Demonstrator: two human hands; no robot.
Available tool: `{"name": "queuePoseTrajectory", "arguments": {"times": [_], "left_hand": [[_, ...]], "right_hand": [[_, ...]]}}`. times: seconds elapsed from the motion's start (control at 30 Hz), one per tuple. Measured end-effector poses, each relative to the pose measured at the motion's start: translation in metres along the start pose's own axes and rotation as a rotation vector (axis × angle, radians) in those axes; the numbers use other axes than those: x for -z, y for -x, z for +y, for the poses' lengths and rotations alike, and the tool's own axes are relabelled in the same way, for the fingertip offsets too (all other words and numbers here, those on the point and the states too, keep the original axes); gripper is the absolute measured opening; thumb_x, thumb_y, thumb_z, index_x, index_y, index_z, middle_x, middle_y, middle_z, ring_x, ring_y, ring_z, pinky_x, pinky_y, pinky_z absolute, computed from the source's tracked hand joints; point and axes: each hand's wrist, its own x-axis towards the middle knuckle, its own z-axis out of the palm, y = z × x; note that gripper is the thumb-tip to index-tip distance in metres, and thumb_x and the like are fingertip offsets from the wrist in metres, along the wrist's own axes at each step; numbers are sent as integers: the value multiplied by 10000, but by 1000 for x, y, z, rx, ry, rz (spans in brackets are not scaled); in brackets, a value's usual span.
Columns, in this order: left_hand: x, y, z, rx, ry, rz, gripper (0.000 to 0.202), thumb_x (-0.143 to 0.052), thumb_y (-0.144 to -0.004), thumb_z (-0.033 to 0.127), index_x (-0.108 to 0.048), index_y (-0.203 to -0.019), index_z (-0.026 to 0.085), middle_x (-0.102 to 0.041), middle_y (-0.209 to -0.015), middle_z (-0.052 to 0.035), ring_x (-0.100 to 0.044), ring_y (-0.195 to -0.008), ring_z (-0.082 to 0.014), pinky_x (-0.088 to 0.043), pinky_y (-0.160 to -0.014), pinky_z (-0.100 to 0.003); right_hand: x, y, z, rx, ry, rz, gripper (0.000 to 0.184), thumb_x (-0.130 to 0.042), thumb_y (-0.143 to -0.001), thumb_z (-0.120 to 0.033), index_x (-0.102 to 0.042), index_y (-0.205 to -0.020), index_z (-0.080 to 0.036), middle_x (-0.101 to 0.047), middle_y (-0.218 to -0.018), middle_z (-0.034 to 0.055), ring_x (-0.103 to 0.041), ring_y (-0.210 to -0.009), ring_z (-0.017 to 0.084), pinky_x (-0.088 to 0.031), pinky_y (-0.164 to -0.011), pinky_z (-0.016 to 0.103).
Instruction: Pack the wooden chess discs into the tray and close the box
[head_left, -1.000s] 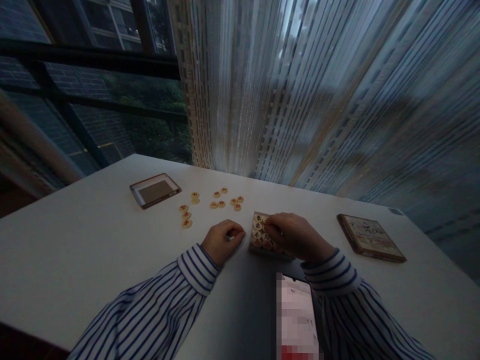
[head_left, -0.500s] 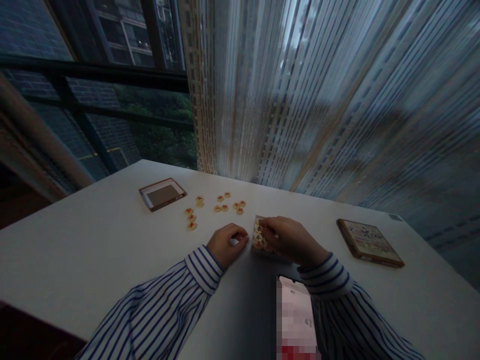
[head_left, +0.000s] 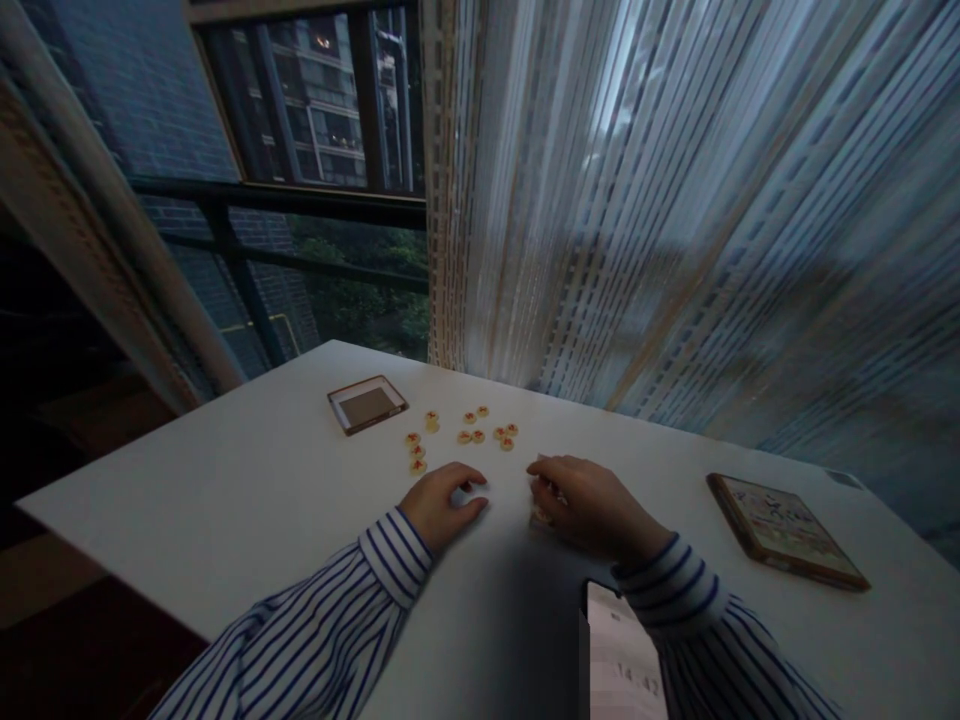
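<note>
My left hand (head_left: 442,503) rests on the white table (head_left: 225,500) with its fingers curled, pinching something small that I cannot make out. My right hand (head_left: 581,500) lies curled over a small tray of round game pieces (head_left: 541,516), covering nearly all of it; its fingers are closed on a piece there. Several loose cream discs with red marks (head_left: 472,430) lie scattered on the table just beyond my left hand. Both arms wear blue-striped white sleeves.
An open shallow box (head_left: 367,404) sits at the far left of the discs. A flat brown board box (head_left: 787,528) lies to the right. A lit phone (head_left: 622,660) stands near my right forearm. Curtains and a dark window rise behind the table.
The view has tilted up and shifted, so the table sits lower. My right hand has closed further over the tray, hiding its pieces. My left hand stays in place.
</note>
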Motion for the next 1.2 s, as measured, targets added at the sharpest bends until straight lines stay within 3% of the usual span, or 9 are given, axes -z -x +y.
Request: {"name": "queuePoseTrajectory", "arguments": {"times": [0.2, 0.43, 0.87, 1.2], "left_hand": [[41, -2, -45, 102, -59, 85, 257, -572, -670, 280, -643, -888, 164, -663, -749, -36, -583, -655, -142, -474, -649, -264], [78, -13, -87, 239, -154, 120, 320, -542, -650, 297, -649, -915, 154, -687, -899, -72, -617, -763, -190, -494, -702, -294], [70, -28, -116, 173, -326, -15, 437, -536, -673, 323, -616, -1060, 137, -644, -1063, -119, -582, -992, -259, -436, -893, -365], [68, -34, -122, 106, -239, -110, 412, -525, -719, 345, -605, -1065, 137, -628, -1070, -117, -562, -1013, -230, -405, -918, -338]], "right_hand": [[9, -7, -13, -4, 19, -54, 325, -381, -841, -285, -580, -1081, -193, -641, -1004, 72, -571, -914, 174, -384, -818, 274], [6, -18, -20, 69, -24, -37, 327, -372, -841, -268, -593, -1060, -168, -639, -1009, 85, -571, -908, 179, -389, -807, 288], [-20, -63, -34, 120, -56, -118, 346, -420, -803, -263, -588, -1082, -147, -622, -1053, 104, -555, -969, 201, -390, -854, 313], [-25, -67, -32, 105, -53, -144, 352, -409, -800, -267, -582, -1083, -151, -621, -1048, 103, -560, -950, 212, -400, -831, 322]]}}
